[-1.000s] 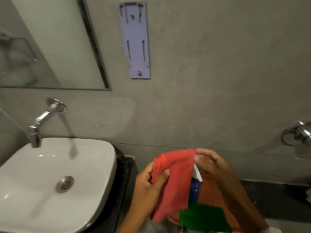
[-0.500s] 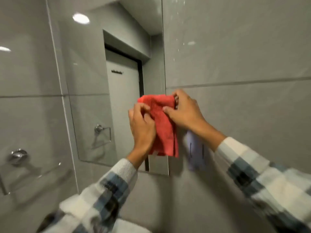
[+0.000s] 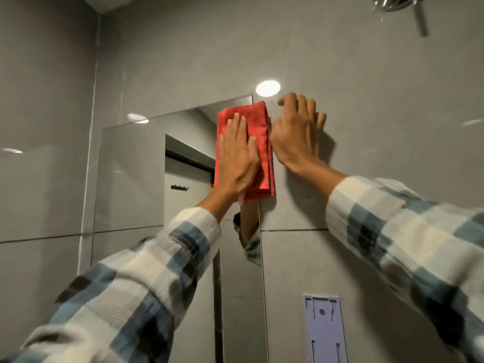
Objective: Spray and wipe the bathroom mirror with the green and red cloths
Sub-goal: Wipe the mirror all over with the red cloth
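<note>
- The step in hand looks like the wiping one: the left hand [image 3: 239,155] lies flat, fingers spread, pressing the folded red cloth [image 3: 258,142] against the upper right corner of the mirror [image 3: 131,179], just above the middle of the frame.
- The cloth overhangs the mirror's right edge onto the grey wall tile [image 3: 366,100].
- The right hand [image 3: 296,134] is open as well, palm against the tile just right of the cloth and touching or nearly touching its edge; it grips nothing.
- The green cloth and any spray bottle are out of view.
- The next move probably calls for a steady flat press and a sweep leftward or downward across the glass, with the folds kept together so the cloth does not bunch at the mirror's edge.
- Whether the glass is wet with spray cannot be told; a few faint specks show on the tile near the cloth's top.
- No surface or basin shows; the view tilts up.
- The room is glossy grey tile with ceiling-light reflections, a lilac wall bracket [image 3: 324,328] at lower right, a chrome fitting [image 3: 392,2] at the top right, and a door with hooks reflected in the mirror.
</note>
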